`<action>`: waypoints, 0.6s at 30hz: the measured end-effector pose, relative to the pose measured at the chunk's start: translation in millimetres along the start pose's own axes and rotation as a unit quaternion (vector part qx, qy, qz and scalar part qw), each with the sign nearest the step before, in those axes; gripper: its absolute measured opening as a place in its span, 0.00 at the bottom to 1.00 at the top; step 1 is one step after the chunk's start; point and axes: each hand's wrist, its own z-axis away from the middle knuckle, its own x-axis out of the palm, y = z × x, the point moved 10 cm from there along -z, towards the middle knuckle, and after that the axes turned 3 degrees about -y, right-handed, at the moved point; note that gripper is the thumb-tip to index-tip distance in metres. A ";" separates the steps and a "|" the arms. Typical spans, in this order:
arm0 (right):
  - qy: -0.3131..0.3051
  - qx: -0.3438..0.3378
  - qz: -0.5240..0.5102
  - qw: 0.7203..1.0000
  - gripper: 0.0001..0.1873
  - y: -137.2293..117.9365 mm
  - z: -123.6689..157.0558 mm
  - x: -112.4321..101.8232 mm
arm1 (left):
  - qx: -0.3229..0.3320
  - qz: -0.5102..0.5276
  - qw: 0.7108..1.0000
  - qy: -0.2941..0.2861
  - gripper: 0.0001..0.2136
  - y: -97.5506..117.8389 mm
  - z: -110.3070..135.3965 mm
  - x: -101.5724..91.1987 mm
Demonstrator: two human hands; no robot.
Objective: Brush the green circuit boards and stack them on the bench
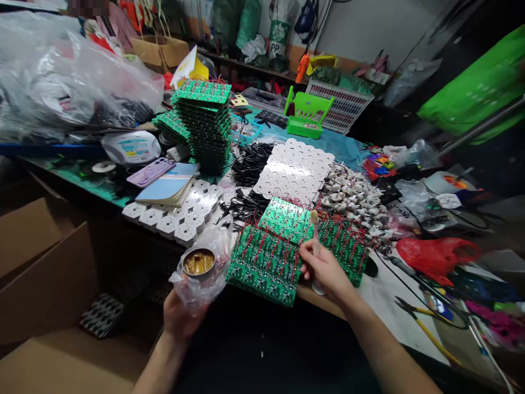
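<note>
My left hand is wrapped round a clear plastic bag with a small round tin in it. Amber-yellow paste shows inside the tin. Between the fingers of my right hand is a thin brush, its pale bristle end pointing up. Just left of that hand lie green circuit boards with red wires standing up from them. A brighter green board sits behind these, and more wired boards lie to the right, partly behind my right hand.
White panels lie behind the boards, beside black cables and a heap of small white parts. A tall board stack, a notebook and a phone are left. Yellow-handled pliers lie right; a cardboard box stands lower left.
</note>
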 end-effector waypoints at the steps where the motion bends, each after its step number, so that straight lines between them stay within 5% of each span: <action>1: 0.009 -0.027 0.035 0.999 0.20 -1.8 1.1 1.7 | 0.004 0.000 1.000 -0.011 0.22 0.7 0.0 1.4; 7: 0.024 -0.128 0.190 0.973 0.18 -27.3 5.9 3.5 | 0.009 0.011 0.999 -0.052 0.19 -3.7 -3.7 2.5; 12: 0.010 -0.083 0.097 0.992 0.20 -23.6 12.9 4.0 | 0.001 0.040 0.999 -0.014 0.17 -8.1 -3.2 -2.5; 18: -0.019 -0.036 0.024 0.999 0.19 -28.1 7.0 14.2 | -0.006 0.068 0.997 -0.044 0.18 -6.3 -0.6 12.0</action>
